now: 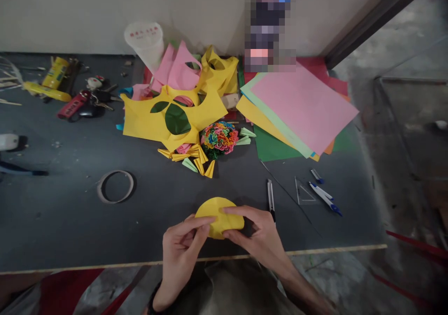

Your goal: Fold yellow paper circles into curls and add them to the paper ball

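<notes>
A yellow paper circle lies near the front edge of a dark grey table. My left hand pinches its lower left edge between thumb and fingers. My right hand grips its right side, with the forefinger laid across the top and the thumb below. The paper looks partly folded under my fingers.
Behind lie yellow sheets with round cut-outs, small folded paper cones, a ball of rolled coloured paper and a stack of coloured sheets. A utility knife, clear set square, pens and tape ring lie nearby; keys at back left.
</notes>
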The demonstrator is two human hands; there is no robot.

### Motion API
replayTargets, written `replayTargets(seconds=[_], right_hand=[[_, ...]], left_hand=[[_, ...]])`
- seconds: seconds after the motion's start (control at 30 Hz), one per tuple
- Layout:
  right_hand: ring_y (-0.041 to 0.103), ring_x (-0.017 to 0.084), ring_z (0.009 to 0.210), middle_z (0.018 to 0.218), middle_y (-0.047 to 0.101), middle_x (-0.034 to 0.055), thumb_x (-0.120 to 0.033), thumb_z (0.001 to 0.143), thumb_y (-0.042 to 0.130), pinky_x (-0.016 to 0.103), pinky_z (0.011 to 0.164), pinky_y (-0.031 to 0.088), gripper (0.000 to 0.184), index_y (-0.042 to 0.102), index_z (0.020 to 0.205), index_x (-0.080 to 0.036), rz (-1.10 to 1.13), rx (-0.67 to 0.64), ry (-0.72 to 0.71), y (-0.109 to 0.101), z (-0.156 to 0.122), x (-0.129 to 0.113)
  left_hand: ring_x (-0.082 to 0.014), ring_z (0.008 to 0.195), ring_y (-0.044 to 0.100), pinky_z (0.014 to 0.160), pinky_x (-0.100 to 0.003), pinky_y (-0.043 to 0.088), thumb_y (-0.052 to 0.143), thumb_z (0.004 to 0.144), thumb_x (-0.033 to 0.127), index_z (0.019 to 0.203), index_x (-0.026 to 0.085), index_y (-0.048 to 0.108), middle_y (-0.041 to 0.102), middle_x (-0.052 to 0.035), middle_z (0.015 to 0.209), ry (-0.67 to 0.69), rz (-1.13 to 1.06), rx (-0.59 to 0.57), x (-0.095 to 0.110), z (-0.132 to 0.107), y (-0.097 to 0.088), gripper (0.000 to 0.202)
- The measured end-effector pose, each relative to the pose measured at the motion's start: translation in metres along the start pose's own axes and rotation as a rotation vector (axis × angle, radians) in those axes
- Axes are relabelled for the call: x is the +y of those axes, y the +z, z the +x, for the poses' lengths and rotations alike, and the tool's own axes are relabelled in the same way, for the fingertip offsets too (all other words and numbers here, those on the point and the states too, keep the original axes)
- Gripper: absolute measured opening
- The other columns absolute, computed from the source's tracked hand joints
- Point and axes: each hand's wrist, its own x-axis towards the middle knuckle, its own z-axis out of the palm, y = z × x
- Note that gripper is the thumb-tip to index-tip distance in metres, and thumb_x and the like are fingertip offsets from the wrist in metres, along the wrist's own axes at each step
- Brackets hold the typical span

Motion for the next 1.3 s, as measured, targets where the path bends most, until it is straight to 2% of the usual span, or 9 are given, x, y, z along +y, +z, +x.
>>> replayTargets(seconds=[0.13,0.23,0.47,0.63,0.77,0.9,1.1,1.17,1.3], right_hand=[[0.072,0.019,0.076,0.093,0.082,0.0015,-0.036,0.087,0.088,0.03,0.068,0.056,0.034,0.082,0.12,-0.029,-0.059,0.013,-0.079,0.001,0.001,-0.002],[0.073,0.02,0.072,0.089,0.082,0.0023,-0.04,0.088,0.087,0.031,0.065,0.057,0.031,0.083,0.117,-0.028,-0.068,0.052,-0.108,0.002,-0.001,0.0],[0.074,0.017,0.064,0.081,0.082,-0.0014,-0.026,0.092,0.085,0.028,0.061,0.059,0.02,0.084,0.11,-0.034,-0.124,0.163,-0.216,0.002,-0.004,0.004],[0.078,0.018,0.07,0.086,0.084,0.0,-0.03,0.093,0.084,0.027,0.067,0.062,0.01,0.086,0.103,-0.031,-0.146,0.167,-0.146,-0.001,-0.001,0.001],[0.079,0.019,0.07,0.089,0.086,0.0007,-0.034,0.093,0.084,0.028,0.07,0.063,0.008,0.086,0.1,-0.03,-0.154,0.156,-0.089,-0.001,0.0,0.0],[0.077,0.017,0.072,0.088,0.083,0.0009,-0.031,0.095,0.082,0.027,0.068,0.06,0.009,0.086,0.103,-0.029,-0.19,0.148,-0.112,0.0,-0.001,0.001],[0.065,0.014,0.071,0.083,0.064,0.0007,-0.034,0.096,0.081,0.026,0.063,0.052,0.01,0.086,0.104,-0.032,-0.248,0.173,-0.166,-0.001,0.0,0.004],[0.066,0.015,0.077,0.09,0.066,0.0024,-0.036,0.096,0.081,0.027,0.067,0.053,0.009,0.087,0.102,-0.033,-0.223,0.154,-0.164,-0.003,0.001,0.004],[0.073,0.015,0.078,0.091,0.079,0.0013,-0.035,0.098,0.078,0.026,0.072,0.056,0.009,0.086,0.099,-0.031,-0.095,0.041,-0.042,-0.005,0.003,0.0]], left_hand=[[-0.0233,0.082,0.083,0.075,-0.028,0.068,0.088,0.083,0.037,0.104,0.018,0.088,0.089,-0.0089,0.092,-0.012,-0.059,-0.05,0.006,0.002,0.0,0.028],[-0.0243,0.082,0.084,0.077,-0.029,0.07,0.089,0.082,0.036,0.105,0.02,0.089,0.09,-0.0086,0.094,0.036,0.02,-0.054,0.009,0.003,0.001,0.027],[-0.0233,0.077,0.084,0.071,-0.03,0.069,0.085,0.087,0.033,0.1,0.033,0.089,0.09,-0.0009,0.09,0.128,0.147,-0.015,0.014,0.001,0.004,0.014],[-0.0197,0.065,0.082,0.06,-0.028,0.068,0.089,0.083,0.03,0.101,0.043,0.086,0.088,0.009,0.083,0.263,0.25,0.039,0.006,0.006,0.004,0.023],[-0.0186,0.067,0.082,0.064,-0.028,0.068,0.089,0.084,0.029,0.102,0.042,0.084,0.088,0.009,0.085,0.329,0.3,0.048,0.004,0.01,0.004,0.023],[-0.0202,0.077,0.081,0.072,-0.031,0.066,0.083,0.09,0.024,0.101,0.035,0.085,0.086,0.0032,0.089,0.33,0.326,0.043,0.009,0.009,0.006,0.016],[-0.0196,0.076,0.069,0.069,-0.033,0.059,0.08,0.092,0.032,0.095,0.033,0.087,0.069,-0.0007,0.082,0.35,0.376,0.072,0.012,0.011,0.006,0.008],[-0.0207,0.083,0.071,0.073,-0.034,0.061,0.081,0.091,0.033,0.091,0.032,0.087,0.068,-0.0024,0.089,0.334,0.362,0.063,0.01,0.012,0.004,0.006],[-0.0275,0.118,0.075,0.093,-0.038,0.066,0.079,0.091,0.03,0.089,0.03,0.086,0.076,-0.0074,0.134,0.258,0.19,-0.015,0.007,0.013,0.002,0.008]])
